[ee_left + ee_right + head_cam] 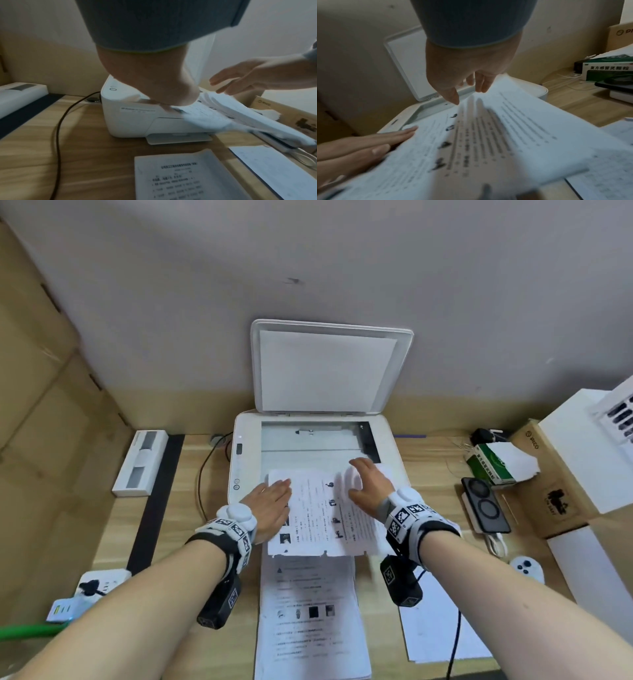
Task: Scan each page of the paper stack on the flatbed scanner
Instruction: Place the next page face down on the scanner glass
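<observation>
The white flatbed scanner (246,446) stands with its lid (325,371) raised and its glass (308,440) bare at the back. A printed page (318,515) lies askew over the scanner's front and overhangs toward me. My left hand (274,498) lies flat with straight fingers on the page's left edge. My right hand (366,477) is over the page's far right part, fingers loosely spread. In the right wrist view the right hand's fingertips (481,88) hang just above the page (488,142). The paper stack (308,611) lies on the table in front of the scanner.
A long white box (140,463) and a power strip (99,580) sit at the left, with a black cable (202,474) beside the scanner. To the right are a loose sheet (442,628), a phone (484,505), a green-white medicine box (493,463) and a cardboard box (555,484).
</observation>
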Demonstrator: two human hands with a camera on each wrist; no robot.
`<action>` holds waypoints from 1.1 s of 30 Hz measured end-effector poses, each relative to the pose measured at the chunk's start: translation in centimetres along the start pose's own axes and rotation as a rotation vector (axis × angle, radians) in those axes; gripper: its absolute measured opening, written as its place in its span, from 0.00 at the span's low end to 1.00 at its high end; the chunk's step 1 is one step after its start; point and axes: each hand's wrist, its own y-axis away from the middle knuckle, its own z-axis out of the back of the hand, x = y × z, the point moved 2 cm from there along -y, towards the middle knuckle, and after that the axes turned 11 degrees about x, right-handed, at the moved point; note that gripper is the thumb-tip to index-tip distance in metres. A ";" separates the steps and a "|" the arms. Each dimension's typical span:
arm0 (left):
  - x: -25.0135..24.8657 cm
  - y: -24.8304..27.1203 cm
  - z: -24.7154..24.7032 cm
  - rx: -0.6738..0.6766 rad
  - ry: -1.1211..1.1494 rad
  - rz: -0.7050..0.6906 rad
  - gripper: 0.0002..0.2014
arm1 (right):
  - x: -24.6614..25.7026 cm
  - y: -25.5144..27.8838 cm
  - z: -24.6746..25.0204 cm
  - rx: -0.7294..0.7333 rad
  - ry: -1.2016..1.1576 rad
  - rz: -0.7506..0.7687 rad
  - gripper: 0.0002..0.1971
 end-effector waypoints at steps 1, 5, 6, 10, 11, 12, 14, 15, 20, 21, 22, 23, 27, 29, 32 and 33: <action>0.4 -0.1 0.1 -0.010 -0.004 0.017 0.28 | -0.5 -0.4 -0.1 0.029 0.025 -0.023 0.34; 2.2 -1.4 0.9 -0.026 0.016 0.082 0.30 | -2.5 -2.6 -1.2 0.104 -0.007 -0.082 0.24; 2.4 -1.8 1.1 -0.023 0.024 0.095 0.33 | -2.8 -3.3 -1.6 0.100 0.019 -0.060 0.26; 3.3 -4.5 2.3 -0.050 0.089 0.184 0.40 | -3.7 -7.1 -2.4 0.096 0.153 0.009 0.35; 3.4 -5.3 2.6 -0.056 0.115 0.219 0.37 | -3.8 -8.0 -2.3 0.093 0.182 0.021 0.36; 3.5 -6.0 2.8 -0.057 0.144 0.255 0.34 | -3.8 -8.8 -2.1 0.090 0.200 0.028 0.36; 3.5 -7.7 3.2 -0.049 0.210 0.323 0.31 | -4.2 -10.6 -1.9 0.095 0.221 0.038 0.36; 3.3 -8.1 3.2 -0.061 0.222 0.352 0.32 | -4.3 -11.0 -1.9 0.081 0.230 0.037 0.36; 3.3 -10.7 2.8 -0.084 0.148 0.409 0.40 | -5.0 -11.9 -2.2 -0.039 0.190 -0.007 0.36; 3.6 -11.2 2.7 -0.097 0.141 0.417 0.40 | -5.0 -12.3 -2.2 -0.046 0.192 -0.009 0.36; 3.9 -11.4 2.6 -0.111 0.139 0.423 0.40 | -4.9 -12.7 -2.2 -0.046 0.193 -0.007 0.36; 4.0 -11.7 2.6 -0.119 0.142 0.424 0.39 | -5.0 -13.0 -2.2 -0.047 0.194 -0.008 0.36; 3.8 -12.2 2.8 -0.127 0.168 0.408 0.38 | -5.4 -13.4 -1.8 -0.056 0.210 -0.008 0.36; 4.0 -12.0 2.7 -0.126 0.164 0.411 0.37 | -5.3 -13.4 -1.9 -0.052 0.204 -0.005 0.36; 4.1 -11.8 2.5 -0.124 0.157 0.424 0.37 | -5.2 -13.4 -2.1 -0.061 0.202 0.000 0.36; 4.0 -11.8 2.4 -0.125 0.154 0.425 0.36 | -5.3 -13.4 -2.2 -0.065 0.204 0.005 0.36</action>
